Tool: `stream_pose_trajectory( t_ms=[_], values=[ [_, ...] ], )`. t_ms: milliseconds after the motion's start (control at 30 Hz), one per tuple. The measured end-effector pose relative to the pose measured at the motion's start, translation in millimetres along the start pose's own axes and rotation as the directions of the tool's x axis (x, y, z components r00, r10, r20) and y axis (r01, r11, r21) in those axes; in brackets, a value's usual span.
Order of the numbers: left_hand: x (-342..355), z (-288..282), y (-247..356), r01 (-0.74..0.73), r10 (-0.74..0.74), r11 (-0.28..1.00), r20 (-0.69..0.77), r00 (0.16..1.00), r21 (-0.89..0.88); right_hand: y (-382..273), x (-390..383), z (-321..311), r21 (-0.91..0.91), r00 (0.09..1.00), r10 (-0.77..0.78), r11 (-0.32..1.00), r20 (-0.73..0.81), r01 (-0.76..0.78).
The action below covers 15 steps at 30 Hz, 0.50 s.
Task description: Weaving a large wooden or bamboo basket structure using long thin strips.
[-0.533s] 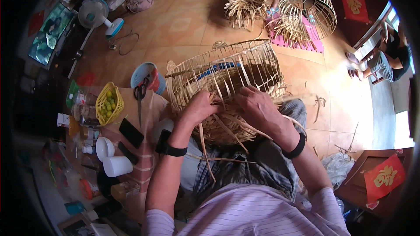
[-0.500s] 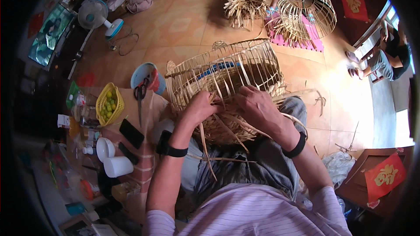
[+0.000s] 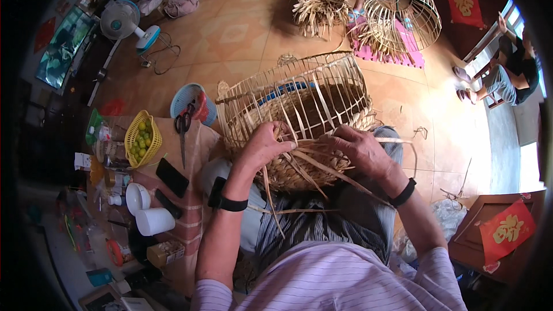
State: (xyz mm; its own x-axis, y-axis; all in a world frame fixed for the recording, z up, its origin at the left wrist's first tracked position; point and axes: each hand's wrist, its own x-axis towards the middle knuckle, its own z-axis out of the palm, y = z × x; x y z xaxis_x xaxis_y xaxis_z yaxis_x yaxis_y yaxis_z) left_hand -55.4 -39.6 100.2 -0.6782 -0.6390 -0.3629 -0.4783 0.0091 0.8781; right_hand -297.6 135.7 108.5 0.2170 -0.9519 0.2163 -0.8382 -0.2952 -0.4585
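Observation:
A half-woven basket (image 3: 233,116) lies tilted across my lap, with bare frame ribs on its far side and dense straw-coloured weaving on the near side. My left hand (image 3: 264,148) is closed in a pinch on plant-fibre strips at the edge of the weaving. To its right, my right hand (image 3: 363,151) has its fingers closed on another flat fibre strip (image 3: 314,147), drawn sideways along the ribs. Several loose strip ends (image 3: 302,170) hang from the weaving toward my knees. Inside the basket shows a blue piece (image 3: 285,90), partly hidden by the ribs.
On the left table stand scissors (image 3: 182,129), a yellow basket of green fruit (image 3: 143,138), a phone (image 3: 172,176) and white containers (image 3: 155,221). A blue bin (image 3: 183,97) is beside it. Ahead are a strip bundle (image 3: 321,7) and another person holding a basket frame (image 3: 423,17).
My right hand has moved right and slightly down, away from my left hand, with the strip now stretched between them. The left hand stays nearly in place.

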Motion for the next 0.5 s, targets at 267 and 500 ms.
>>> stream_pose_trajectory(
  t_ms=[267,500],
  values=[
    [-41.8,4.4,32.7,-0.122,0.29,0.907,-0.386,0.876,0.404,-39.1,-7.1,-4.2,-0.012,0.937,0.101,0.994,-0.335,-0.112],
    [-51.5,29.2,27.2,-0.396,0.599,0.716,-0.213,0.772,0.575,-63.8,-8.6,30.1,-0.092,0.954,0.152,0.979,-0.259,-0.181]
  ],
)
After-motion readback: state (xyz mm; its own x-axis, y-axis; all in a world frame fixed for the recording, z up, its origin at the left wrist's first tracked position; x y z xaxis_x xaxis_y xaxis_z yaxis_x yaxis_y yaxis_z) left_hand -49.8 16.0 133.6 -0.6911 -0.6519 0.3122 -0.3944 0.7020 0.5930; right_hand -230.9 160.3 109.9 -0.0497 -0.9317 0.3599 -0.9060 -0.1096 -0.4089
